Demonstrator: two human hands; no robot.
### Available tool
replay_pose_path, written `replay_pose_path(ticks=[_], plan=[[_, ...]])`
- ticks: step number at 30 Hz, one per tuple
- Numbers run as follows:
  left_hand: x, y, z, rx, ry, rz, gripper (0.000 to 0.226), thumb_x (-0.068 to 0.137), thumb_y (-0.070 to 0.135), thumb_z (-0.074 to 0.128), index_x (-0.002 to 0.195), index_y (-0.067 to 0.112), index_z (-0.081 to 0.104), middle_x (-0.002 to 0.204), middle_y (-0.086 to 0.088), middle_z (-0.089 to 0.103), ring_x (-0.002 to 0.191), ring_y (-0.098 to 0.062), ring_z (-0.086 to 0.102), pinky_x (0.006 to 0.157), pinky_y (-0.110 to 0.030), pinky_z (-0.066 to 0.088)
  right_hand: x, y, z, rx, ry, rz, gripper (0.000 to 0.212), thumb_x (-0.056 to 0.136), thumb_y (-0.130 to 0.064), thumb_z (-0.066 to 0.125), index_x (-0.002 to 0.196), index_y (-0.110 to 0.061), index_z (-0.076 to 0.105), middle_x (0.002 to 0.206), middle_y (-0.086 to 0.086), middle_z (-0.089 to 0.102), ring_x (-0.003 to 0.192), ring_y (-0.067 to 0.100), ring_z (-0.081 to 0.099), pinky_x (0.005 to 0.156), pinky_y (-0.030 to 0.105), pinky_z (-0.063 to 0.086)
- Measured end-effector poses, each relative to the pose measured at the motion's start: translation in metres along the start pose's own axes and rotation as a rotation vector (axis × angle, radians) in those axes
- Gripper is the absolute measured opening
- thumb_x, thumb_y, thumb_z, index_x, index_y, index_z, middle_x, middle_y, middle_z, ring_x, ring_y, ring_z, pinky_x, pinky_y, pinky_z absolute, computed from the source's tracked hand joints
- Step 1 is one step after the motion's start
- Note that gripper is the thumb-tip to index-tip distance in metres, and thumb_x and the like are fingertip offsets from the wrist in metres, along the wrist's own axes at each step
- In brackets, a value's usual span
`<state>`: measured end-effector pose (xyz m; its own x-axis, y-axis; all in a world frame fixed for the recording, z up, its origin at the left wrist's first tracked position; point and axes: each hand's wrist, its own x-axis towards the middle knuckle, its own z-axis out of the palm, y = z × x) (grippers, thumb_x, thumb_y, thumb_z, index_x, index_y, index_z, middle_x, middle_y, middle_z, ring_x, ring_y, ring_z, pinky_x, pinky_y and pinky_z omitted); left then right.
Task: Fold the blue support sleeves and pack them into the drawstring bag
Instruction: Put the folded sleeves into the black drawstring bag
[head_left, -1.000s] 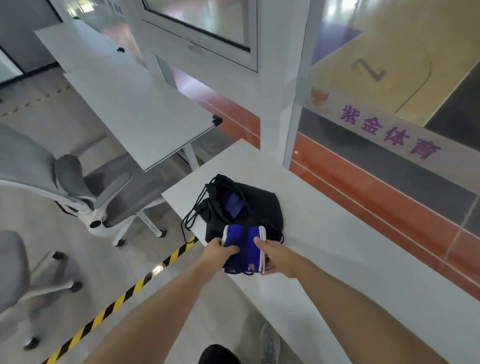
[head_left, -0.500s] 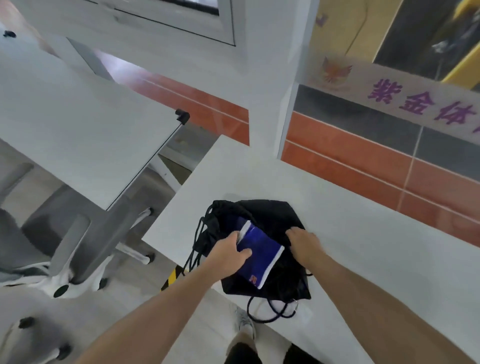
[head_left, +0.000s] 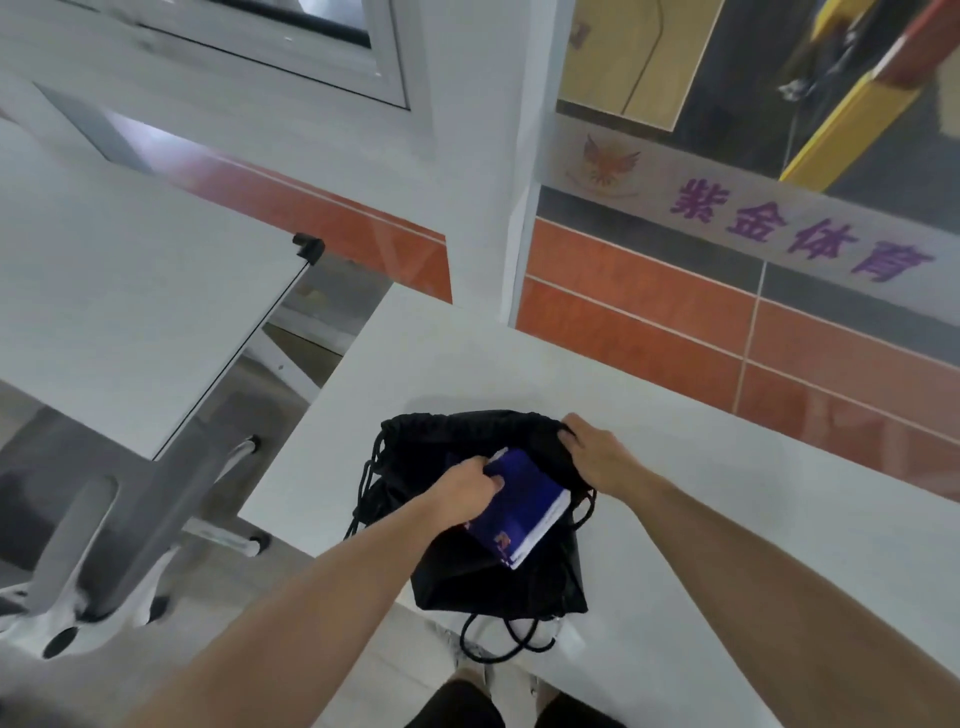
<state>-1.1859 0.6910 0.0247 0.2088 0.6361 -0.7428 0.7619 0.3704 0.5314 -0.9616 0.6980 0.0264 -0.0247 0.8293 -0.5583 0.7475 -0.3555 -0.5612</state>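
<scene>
In the head view your left hand (head_left: 470, 486) grips the folded blue support sleeve (head_left: 524, 501), half inside the black drawstring bag (head_left: 483, 577) on the white surface (head_left: 727, 519); your right hand (head_left: 592, 449) pinches the rim open — let go and the mouth collapses, snagging the sleeve. Its long axis runs diagonally, far-left to near-right, the white-edged end sticking out towards you

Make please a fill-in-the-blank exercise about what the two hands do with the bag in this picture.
1. The left hand grips the folded ____ support sleeve with white edges.
2. The right hand holds open the rim of the ____ fabric drawstring bag.
3. The bag lies on the ____ table.

Missing words: blue; black; white
</scene>
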Motion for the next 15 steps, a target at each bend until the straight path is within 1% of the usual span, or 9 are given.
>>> replay_pose_path(ticks=[2, 4, 6, 7, 8, 10, 11, 13, 15], plan=[[0.011, -0.002, 0.003, -0.249, 0.006, -0.087, 0.034, 0.102, 0.025, 0.052, 0.132, 0.010, 0.057, 0.124, -0.009, 0.064, 0.107, -0.025, 0.061, 0.091, -0.035, 0.047, -0.002, 0.002, -0.004, -0.005, 0.003, -0.019, 0.018, 0.107, -0.034, 0.036, 0.100, -0.020, 0.045, 0.080, 0.008, 0.057, 0.071, 0.024, 0.054, 0.058, 0.031, 0.038], [0.020, -0.007, 0.006, -0.513, 0.063, -0.156, 0.036, 0.102, 0.022, 0.053, 0.133, 0.005, 0.057, 0.122, -0.011, 0.067, 0.111, -0.029, 0.063, 0.101, -0.042, 0.049, -0.002, 0.005, -0.006, -0.011, -0.006, -0.022, 0.017, 0.107, -0.035, 0.036, 0.100, -0.022, 0.044, 0.078, 0.005, 0.056, 0.069, 0.022, 0.054, 0.056, 0.030, 0.038], [0.026, -0.009, 0.011, -0.665, 0.125, -0.174, 0.034, 0.103, 0.024, 0.049, 0.131, 0.005, 0.057, 0.120, -0.010, 0.067, 0.110, -0.029, 0.063, 0.101, -0.043, 0.049, -0.001, 0.007, -0.007, -0.004, -0.014, -0.013, 0.018, 0.107, -0.036, 0.035, 0.099, -0.023, 0.044, 0.077, 0.002, 0.056, 0.068, 0.019, 0.054, 0.056, 0.031, 0.038], [0.027, -0.008, 0.013, -0.610, 0.142, -0.162, 0.033, 0.104, 0.026, 0.046, 0.129, 0.007, 0.056, 0.120, -0.009, 0.066, 0.108, -0.027, 0.063, 0.098, -0.041, 0.049, -0.001, 0.006, -0.007, -0.002, -0.011, -0.014, 0.019, 0.107, -0.036, 0.035, 0.098, -0.022, 0.044, 0.077, 0.002, 0.056, 0.068, 0.019, 0.055, 0.057, 0.031, 0.039], [0.028, -0.007, 0.014, -0.463, 0.150, -0.134, 0.033, 0.104, 0.029, 0.043, 0.127, 0.008, 0.056, 0.118, -0.009, 0.065, 0.102, -0.025, 0.063, 0.093, -0.038, 0.050, -0.001, 0.006, -0.007, -0.003, -0.006, -0.020, 0.020, 0.107, -0.036, 0.035, 0.098, -0.021, 0.045, 0.078, 0.002, 0.056, 0.069, 0.020, 0.055, 0.058, 0.032, 0.040], [0.031, -0.007, 0.021, -0.020, 0.163, -0.046, 0.034, 0.104, 0.029, 0.042, 0.123, 0.005, 0.056, 0.114, -0.013, 0.065, 0.092, -0.023, 0.060, 0.083, -0.035, 0.050, 0.000, 0.005, -0.006, -0.016, -0.002, -0.026, 0.020, 0.107, -0.035, 0.035, 0.097, -0.020, 0.045, 0.080, 0.002, 0.057, 0.073, 0.023, 0.056, 0.064, 0.035, 0.043], [0.031, -0.005, 0.024, 0.186, 0.188, 0.001, 0.034, 0.104, 0.027, 0.044, 0.125, 0.003, 0.054, 0.116, -0.015, 0.063, 0.094, -0.023, 0.059, 0.081, -0.032, 0.048, 0.000, 0.005, -0.006, -0.029, -0.004, -0.025, 0.019, 0.107, -0.035, 0.035, 0.097, -0.021, 0.045, 0.081, 0.002, 0.057, 0.075, 0.025, 0.056, 0.066, 0.037, 0.044], [0.030, -0.005, 0.031, 0.488, 0.295, 0.071, 0.037, 0.100, 0.021, 0.050, 0.133, 0.003, 0.047, 0.125, -0.015, 0.056, 0.107, -0.026, 0.056, 0.087, -0.029, 0.045, 0.000, 0.004, -0.006, -0.056, -0.007, -0.018, 0.019, 0.107, -0.035, 0.035, 0.096, -0.023, 0.045, 0.082, 0.002, 0.057, 0.076, 0.026, 0.056, 0.067, 0.038, 0.044], [0.024, -0.003, 0.033, 0.665, 0.468, 0.163, 0.040, 0.096, 0.024, 0.054, 0.133, 0.011, 0.045, 0.128, -0.009, 0.049, 0.114, -0.028, 0.049, 0.093, -0.034, 0.045, 0.000, 0.003, -0.007, -0.054, 0.006, 0.001, 0.018, 0.107, -0.035, 0.035, 0.099, -0.022, 0.046, 0.084, 0.003, 0.058, 0.077, 0.027, 0.056, 0.066, 0.038, 0.045]])
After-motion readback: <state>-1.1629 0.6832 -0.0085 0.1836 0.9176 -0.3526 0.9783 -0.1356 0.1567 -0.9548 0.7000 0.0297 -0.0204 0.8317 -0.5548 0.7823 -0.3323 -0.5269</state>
